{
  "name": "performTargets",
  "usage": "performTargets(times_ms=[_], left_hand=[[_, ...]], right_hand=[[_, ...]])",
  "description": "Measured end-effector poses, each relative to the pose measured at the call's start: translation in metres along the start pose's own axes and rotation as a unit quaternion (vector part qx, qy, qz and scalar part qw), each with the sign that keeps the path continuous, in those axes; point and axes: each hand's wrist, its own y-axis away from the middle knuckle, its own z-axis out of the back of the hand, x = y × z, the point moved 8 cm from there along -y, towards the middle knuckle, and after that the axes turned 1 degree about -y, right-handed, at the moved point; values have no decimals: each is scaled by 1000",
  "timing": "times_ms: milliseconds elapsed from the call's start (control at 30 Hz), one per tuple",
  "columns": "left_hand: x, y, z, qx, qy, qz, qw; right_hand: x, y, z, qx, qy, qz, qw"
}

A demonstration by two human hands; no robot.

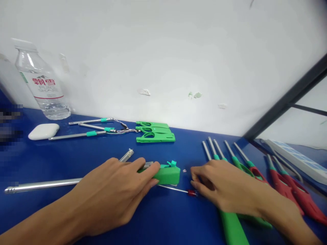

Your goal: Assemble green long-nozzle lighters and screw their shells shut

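My left hand (122, 190) is closed around the green handle (167, 175) of a stick lighter, fingers over its top and thumb along the near side. A teal piece (171, 164) sticks up at the handle's end. The lighter's silver tube (43, 185) runs out to the left, past my wrist. My right hand (222, 183) is a short way to the right, its fingers curled with the tips close together; what is between them, if anything, is hidden. A thin screwdriver (176, 189) with a red handle end reaches from below the green handle to my right fingertips. A tiny pale piece (184, 170) lies between the hands.
Several green handle shells (155, 137) and silver tubes with wires (76, 135) lie near the wall. A white case (44, 131) and a water bottle (43, 85) stand left. Green lighters (232, 228) and red lighters (284, 185) lie right, before a power strip (301, 160).
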Motion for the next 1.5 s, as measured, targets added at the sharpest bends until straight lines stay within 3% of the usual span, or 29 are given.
performTargets(times_ms=[333, 567, 733, 1033, 1233, 1500], left_hand=[[1, 2, -2, 9, -3, 9, 1000], [-2, 4, 3, 40, 4, 9, 999], [-6, 3, 3, 53, -15, 8, 998], [-8, 4, 15, -14, -46, 6, 999], [-9, -2, 12, 12, -49, -14, 999], [-6, -2, 16, -26, -32, -18, 999]], right_hand=[[4, 0, -2, -15, -17, 50, 999], [0, 3, 9, -30, -27, 25, 999], [4, -1, 4, -21, -4, 32, 999], [7, -4, -1, -36, 30, 26, 999], [7, -4, 0, -42, 33, 32, 998], [-1, 0, 13, -74, -9, 26, 997]])
